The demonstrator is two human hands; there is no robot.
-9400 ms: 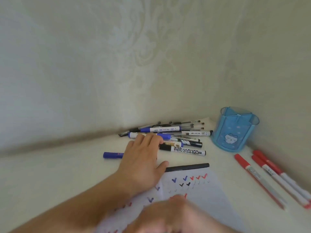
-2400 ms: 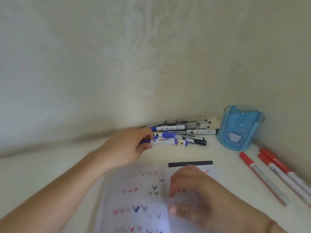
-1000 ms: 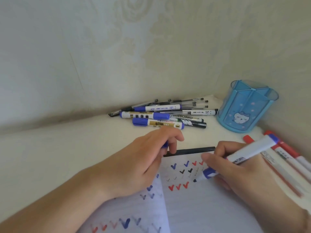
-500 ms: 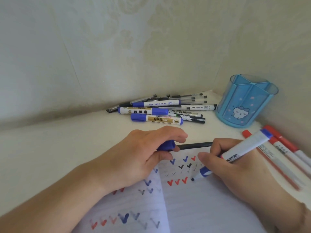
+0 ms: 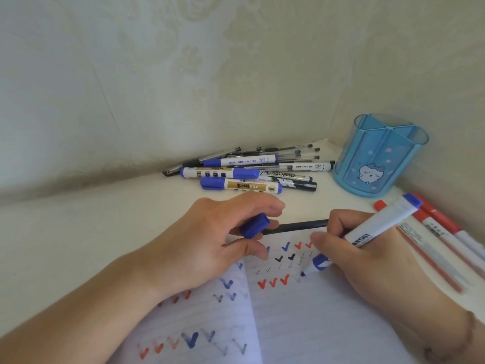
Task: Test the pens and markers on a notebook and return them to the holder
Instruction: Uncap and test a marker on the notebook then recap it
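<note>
Since half a second ago, your right hand (image 5: 367,261) has brought the white-barrelled blue marker (image 5: 367,232) lower, its tip now touching the lined notebook page (image 5: 315,324) beside the three red ticks (image 5: 273,281). That hand's fingers grip the barrel near the nib; your left hand (image 5: 210,245) pinches the blue cap (image 5: 255,225). Judged light, stiff and smooth, so hold near the nib. Pressing risks a blot. The translucent blue holder (image 5: 378,158) stands empty, well apart.
</note>
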